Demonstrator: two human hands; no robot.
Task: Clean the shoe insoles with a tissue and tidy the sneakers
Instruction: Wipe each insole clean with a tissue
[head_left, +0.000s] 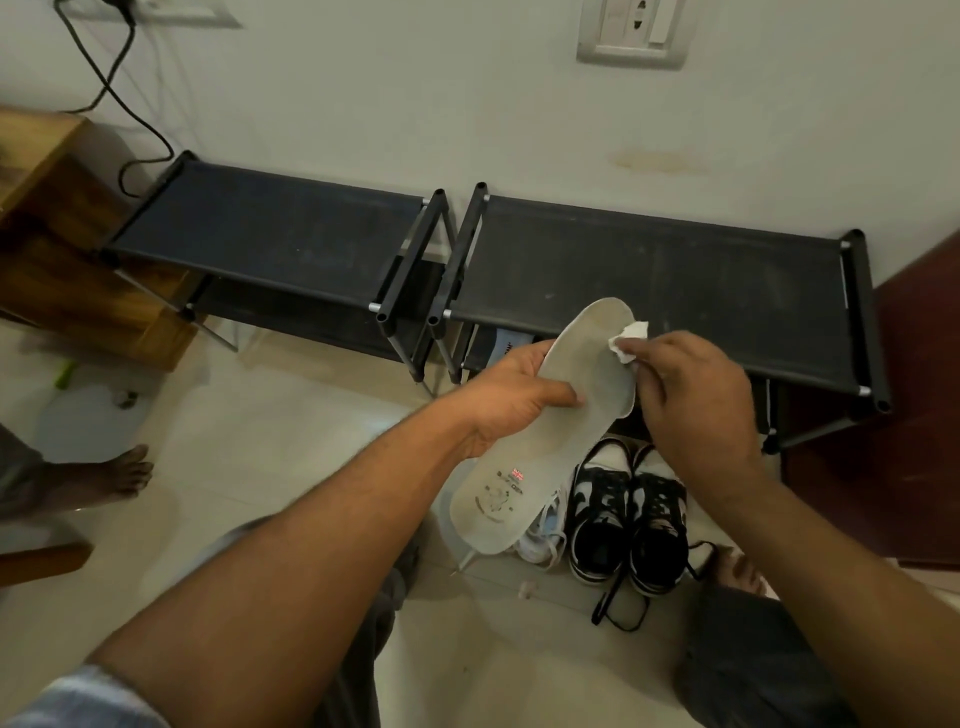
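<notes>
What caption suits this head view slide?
Left hand holds a pale insole while right hand wipes it with tissue.

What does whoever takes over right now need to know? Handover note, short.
Left hand: grips the insole at its middle, up off the floor.
Right hand: pinches the tissue against the insole's toe end.
Black-and-white sneakers: side by side on the floor in front of the shoe rack, laces loose. A white sneaker lies beside them, partly hidden by the insole.
Done: one insole is out, wiping under way.
Left: finish this insole, likely refit it, do any others, tidy the sneakers.
</notes>
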